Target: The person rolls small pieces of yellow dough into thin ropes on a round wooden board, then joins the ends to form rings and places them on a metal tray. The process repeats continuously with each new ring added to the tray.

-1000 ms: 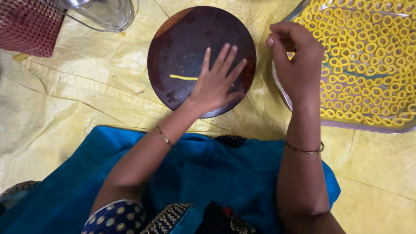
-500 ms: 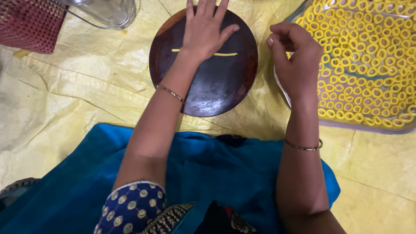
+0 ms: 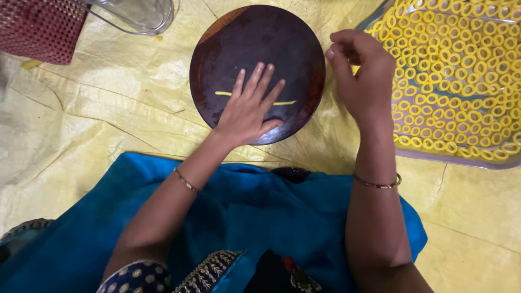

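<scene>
Landmark: round dark wooden board [image 3: 239,49], flat on a yellow plastic sheet [image 3: 97,125].

Nearest the camera, below the board: blue cloth [image 3: 255,217] over the person's lap, its upper edge close to the board's near rim, with only a narrow strip of sheet between. Both forearms cross this cloth, each with a thin bangle at the wrist.

Left of the board: wide stretch of wrinkled bare sheet, the most open room in view. Right of the board: narrow gap of sheet, then the tray.

Left hand [image 3: 247,111] lies on the board's near half, palm down, fingers flat and slightly spread, gripping nothing. Fingers cover the middle of a thin yellow dough strip [image 3: 223,94] that lies crosswise near the board's centre; one end shows left of the fingers, the other end right of them.

Right hand [image 3: 361,76] is just off the board's right rim, over the gap between board and tray, fingers curled in with thumb and fingertips pinched together. Can't tell whether anything is held in the pinch.

Right of the board: large tray [image 3: 456,160] packed with rows of small yellow dough rings [image 3: 461,70], cut off by the frame edge.

Far left beyond the board: red woven basket [image 3: 38,27] at the frame corner, and next to it a clear glass container [image 3: 138,13], near the board's far-left rim, not touching.
</scene>
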